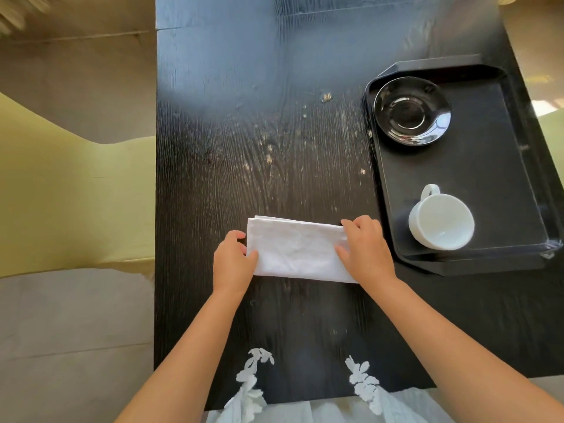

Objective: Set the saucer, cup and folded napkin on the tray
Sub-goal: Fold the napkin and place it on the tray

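A white folded napkin (294, 248) lies flat on the dark wooden table (244, 132), left of the black tray (476, 264). My left hand (232, 259) grips the napkin's left end, thumb on top. My right hand (364, 248) holds its right end, fingers curled over the cloth. On the tray, a glossy black saucer (412, 110) sits in the far left corner. A white cup (441, 219) stands in the near part of the tray, handle pointing away from me. The cup is apart from the saucer.
The tray sits near the table's right edge. A yellow-green cushion (61, 190) and a grey seat (67, 340) lie beyond the table's left edge. Pale scuffs and crumbs mark the tabletop (326, 97) between napkin and saucer.
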Demonstrator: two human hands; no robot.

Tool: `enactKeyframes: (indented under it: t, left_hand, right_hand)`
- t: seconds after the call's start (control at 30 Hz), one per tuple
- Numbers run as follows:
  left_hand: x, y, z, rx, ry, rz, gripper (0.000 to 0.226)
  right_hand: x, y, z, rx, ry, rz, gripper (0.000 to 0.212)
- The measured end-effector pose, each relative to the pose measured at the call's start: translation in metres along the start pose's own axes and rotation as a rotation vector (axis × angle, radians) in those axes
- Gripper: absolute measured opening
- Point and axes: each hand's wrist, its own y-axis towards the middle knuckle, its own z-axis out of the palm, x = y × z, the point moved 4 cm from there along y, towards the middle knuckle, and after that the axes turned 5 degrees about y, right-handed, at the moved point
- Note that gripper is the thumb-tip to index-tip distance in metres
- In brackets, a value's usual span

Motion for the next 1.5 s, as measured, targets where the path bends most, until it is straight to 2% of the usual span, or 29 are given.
enactKeyframes:
  t: [0.13,0.33,0.47,0.73,0.93,1.17,1.4,1.5]
  left_hand:
    - [-0.004,0.006,0.006,0.124,0.092,0.056,0.001]
    - [-0.021,0.011,-0.007,0.177,-0.043,0.121,0.005]
    - [-0.062,0.021,-0.030,0.253,-0.088,0.220,0.009]
    - [-0.228,0.025,-0.032,0.417,0.007,0.471,0.024]
    - [-0.358,0.020,0.030,0.422,0.119,0.674,0.023]
    - [-0.445,0.032,0.144,0.366,0.368,0.830,0.024]
    - [-0.457,0.064,0.225,0.326,0.518,0.802,0.026]
    - [-0.457,0.069,0.239,0.292,0.550,0.807,0.027]
  right_hand:
    - [-0.002,-0.007,-0.002,-0.030,0.005,0.023,0.019]
    - [-0.013,-0.024,-0.021,-0.024,0.386,0.071,0.004]
    - [-0.028,-0.031,-0.057,0.060,0.590,0.092,0.009]
    - [-0.095,-0.038,-0.154,0.029,0.758,0.139,0.034]
    - [-0.186,-0.045,-0.182,-0.107,0.933,0.253,0.023]
    - [-0.271,-0.025,-0.166,-0.212,0.888,0.449,0.018]
    - [-0.301,0.010,-0.142,-0.185,0.597,0.345,0.010]
    - [-0.303,0.016,-0.137,-0.171,0.446,0.294,0.022]
